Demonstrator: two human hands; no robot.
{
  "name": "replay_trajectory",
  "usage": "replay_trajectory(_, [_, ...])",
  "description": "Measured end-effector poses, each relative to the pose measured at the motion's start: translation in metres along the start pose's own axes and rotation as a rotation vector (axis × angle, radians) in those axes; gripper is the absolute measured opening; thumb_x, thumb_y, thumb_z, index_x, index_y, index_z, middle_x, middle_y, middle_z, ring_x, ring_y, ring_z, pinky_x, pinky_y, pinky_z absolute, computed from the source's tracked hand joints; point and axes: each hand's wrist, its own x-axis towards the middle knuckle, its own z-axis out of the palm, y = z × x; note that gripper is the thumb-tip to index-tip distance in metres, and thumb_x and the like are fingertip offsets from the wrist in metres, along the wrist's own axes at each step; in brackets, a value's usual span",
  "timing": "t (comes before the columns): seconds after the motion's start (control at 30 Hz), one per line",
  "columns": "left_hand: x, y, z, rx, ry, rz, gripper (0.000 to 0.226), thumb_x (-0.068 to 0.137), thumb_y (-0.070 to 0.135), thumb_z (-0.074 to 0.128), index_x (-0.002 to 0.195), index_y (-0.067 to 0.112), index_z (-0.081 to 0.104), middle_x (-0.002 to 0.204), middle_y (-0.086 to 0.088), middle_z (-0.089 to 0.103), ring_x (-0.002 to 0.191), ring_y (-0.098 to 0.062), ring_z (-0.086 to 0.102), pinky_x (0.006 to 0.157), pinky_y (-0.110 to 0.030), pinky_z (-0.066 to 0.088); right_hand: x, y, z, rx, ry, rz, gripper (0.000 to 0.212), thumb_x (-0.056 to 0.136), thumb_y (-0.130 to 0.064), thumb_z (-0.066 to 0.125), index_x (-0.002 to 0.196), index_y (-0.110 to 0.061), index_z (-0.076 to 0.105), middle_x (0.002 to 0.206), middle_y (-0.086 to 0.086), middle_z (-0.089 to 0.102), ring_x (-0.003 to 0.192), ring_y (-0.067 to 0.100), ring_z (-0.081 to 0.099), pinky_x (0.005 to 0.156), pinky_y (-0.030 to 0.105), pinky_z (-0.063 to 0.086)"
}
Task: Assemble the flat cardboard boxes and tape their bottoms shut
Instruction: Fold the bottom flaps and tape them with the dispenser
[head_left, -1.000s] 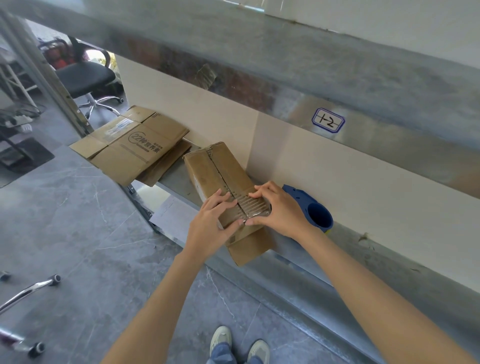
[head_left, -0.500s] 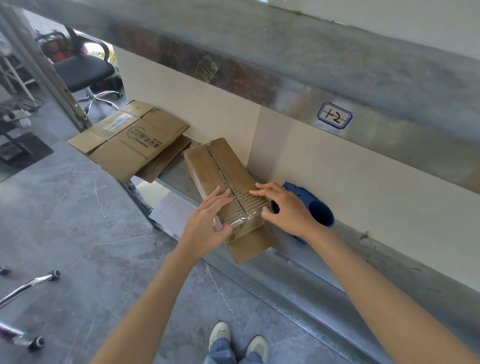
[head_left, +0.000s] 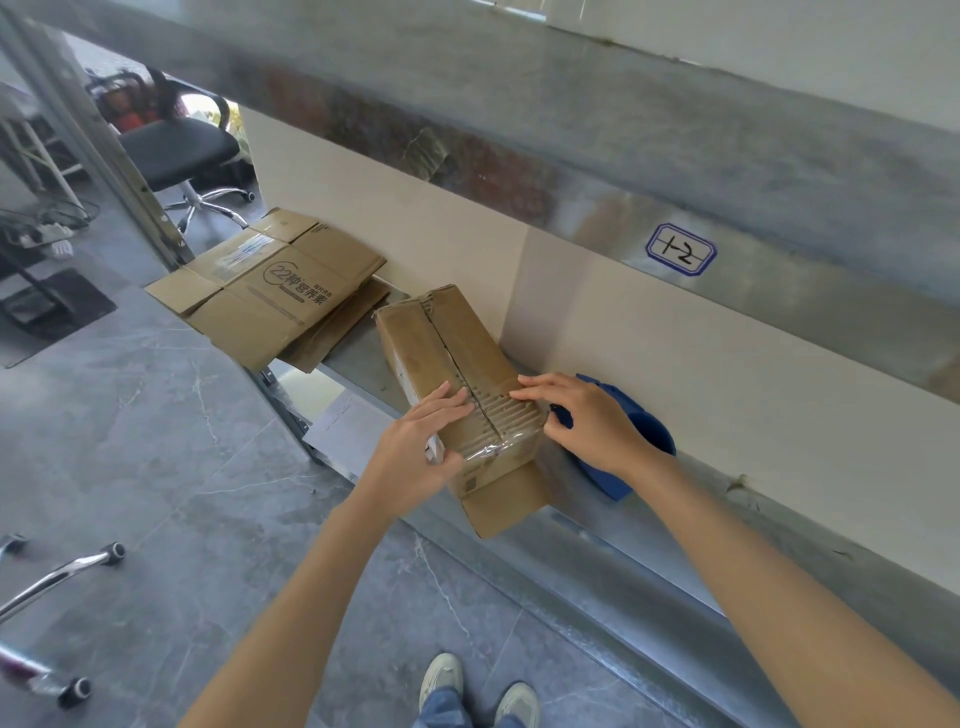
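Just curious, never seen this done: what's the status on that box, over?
Left hand and right hand open, pressing tape on box. Far seam looks untaped. Dispenser behind right hand, nothing blocking.

My feed is bright and evenly lit. The strongest light sits far up-left of the box (head_left: 447, 343), behind the office chair (head_left: 176, 150), where the background washes out pale. Shadows are soft: a faint one lies on the metal ledge (head_left: 597, 545) just under the box's near end. The clear tape (head_left: 493, 441) over that end throws small white glints, and the steel beam (head_left: 571, 156) above the box carries a dull, smeared sheen. Around the box my picture is sharp, and print on the flat cardboard (head_left: 280, 296) to its left reads cleanly. The chair goes soft, and the chrome leg (head_left: 62, 577) down-left of the box is blurred. The beam bows with wide-angle warp.
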Motion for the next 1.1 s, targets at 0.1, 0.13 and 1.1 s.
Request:
replay_trajectory(0.1, [-0.002,-0.001,0.003,-0.015,0.040,0.015,0.050,0.082,0.002,0.068,0.130,0.014,0.064,0.139,0.009,0.055,0.140,-0.001,0.035,0.112,-0.010,0.026,0.000,0.001,0.003,0.007,0.051,-0.022,0.042,0.091,-0.004,0.059,0.124,-0.029,0.068,0.134,-0.015,0.059,0.113,0.009,0.057,0.093,0.033,0.050])
replay_trajectory(0.13, [-0.003,-0.001,0.004,-0.017,0.048,0.020,0.049,0.082,0.003,0.070,0.129,0.014,0.065,0.139,0.008,0.056,0.140,-0.002,0.036,0.112,-0.013,0.028,0.000,0.001,0.004,0.013,0.069,-0.031,0.040,0.091,-0.005,0.060,0.123,-0.028,0.069,0.132,-0.014,0.060,0.112,0.007,0.057,0.093,0.032,0.050])
replay_trajectory(1.1, [-0.001,0.005,0.020,0.054,0.150,-0.036,0.060,0.074,0.047,0.082,0.124,0.019,0.064,0.141,0.013,0.054,0.143,-0.001,0.030,0.109,-0.024,0.034,0.005,-0.003,0.005,-0.128,0.029,-0.100,0.067,0.068,-0.056,0.081,0.121,-0.019,0.064,0.131,-0.008,0.055,0.118,0.010,0.052,0.092,0.031,0.040])
